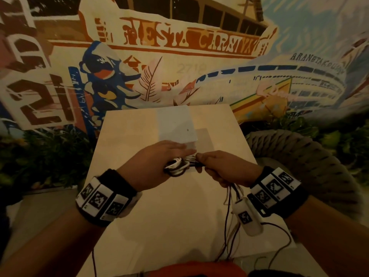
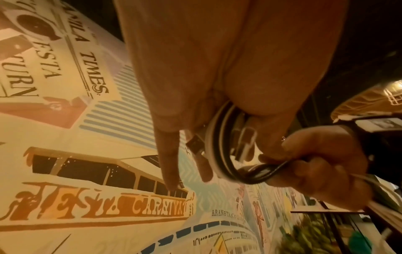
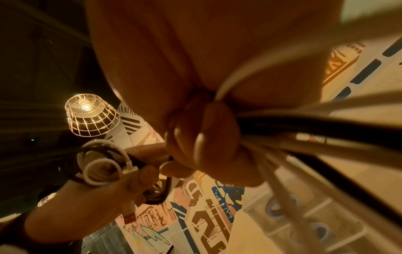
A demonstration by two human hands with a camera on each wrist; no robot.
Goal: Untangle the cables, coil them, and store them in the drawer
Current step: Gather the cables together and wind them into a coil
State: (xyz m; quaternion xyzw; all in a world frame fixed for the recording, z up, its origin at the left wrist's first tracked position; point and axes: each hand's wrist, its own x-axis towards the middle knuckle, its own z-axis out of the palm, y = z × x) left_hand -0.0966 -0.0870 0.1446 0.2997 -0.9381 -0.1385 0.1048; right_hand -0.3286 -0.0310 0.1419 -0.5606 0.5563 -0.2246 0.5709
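Fingers (image 1: 201,156) half-hidden behind coiled cables (image 1: 176,166)

A painted mural (image 1: 179,43) of lettering, a ship and numerals is being shown across the wall behind a pale wooden table (image 1: 159,216); a white sheet (image 1: 175,124) is being seen lying flat on the tabletop's far part; dark green foliage (image 1: 46,156) is being seen along the mural's foot; a lit lamp in a wire cage shade (image 3: 91,115) is being shown hanging against a dark ceiling.
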